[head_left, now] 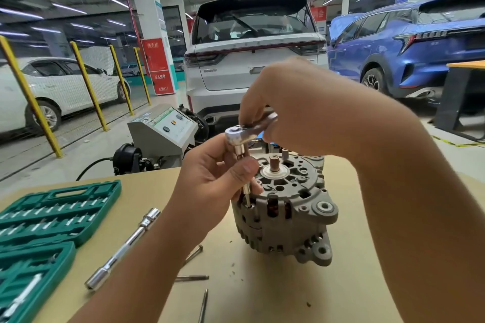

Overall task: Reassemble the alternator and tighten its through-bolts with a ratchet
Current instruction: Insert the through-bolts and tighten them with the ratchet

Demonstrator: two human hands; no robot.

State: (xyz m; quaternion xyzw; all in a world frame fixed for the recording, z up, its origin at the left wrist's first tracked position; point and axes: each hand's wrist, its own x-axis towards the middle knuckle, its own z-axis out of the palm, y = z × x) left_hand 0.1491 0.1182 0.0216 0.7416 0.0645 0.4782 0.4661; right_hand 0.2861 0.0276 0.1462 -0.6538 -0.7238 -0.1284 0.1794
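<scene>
Here the grey cast-metal alternator (284,207) stands on the tan wooden tabletop (262,291), shaft end up, near the frame's centre. The left hand (210,181) curls round the slim steel socket extension (245,191), whose tip sits in a bolt hole at the housing's 9 o'clock edge. The right hand (286,102) grips the handle of the chrome ratchet (248,132) at 12 o'clock above it. Three loose long steel bolts (193,277) lie at 7 o'clock, near a chrome extension bar (123,249) and an open green plastic socket case (47,220).
</scene>
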